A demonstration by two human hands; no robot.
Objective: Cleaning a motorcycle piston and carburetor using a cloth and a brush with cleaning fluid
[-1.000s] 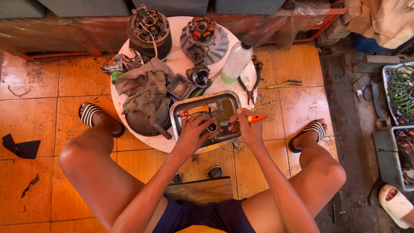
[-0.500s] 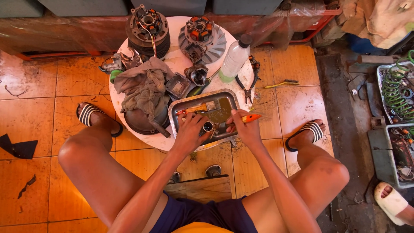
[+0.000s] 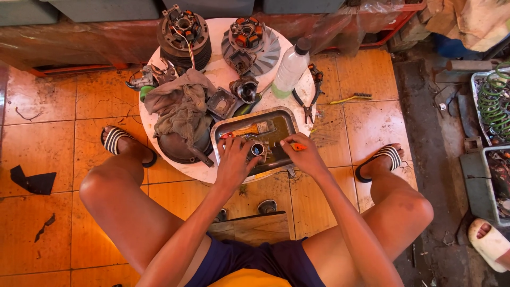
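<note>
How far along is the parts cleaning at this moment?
Done: several motor parts, such as the finned rotor, sit stripped on the round table. In hand: the left hand holds a small cylindrical part over the metal tray; the right hand holds an orange-handled tool. Left: the carburettor-like part lies outside the tray.

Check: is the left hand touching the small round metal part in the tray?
Touching. The head view shows the left hand with its fingers closed against the small round metal part inside the metal tray; no gap shows.
</note>
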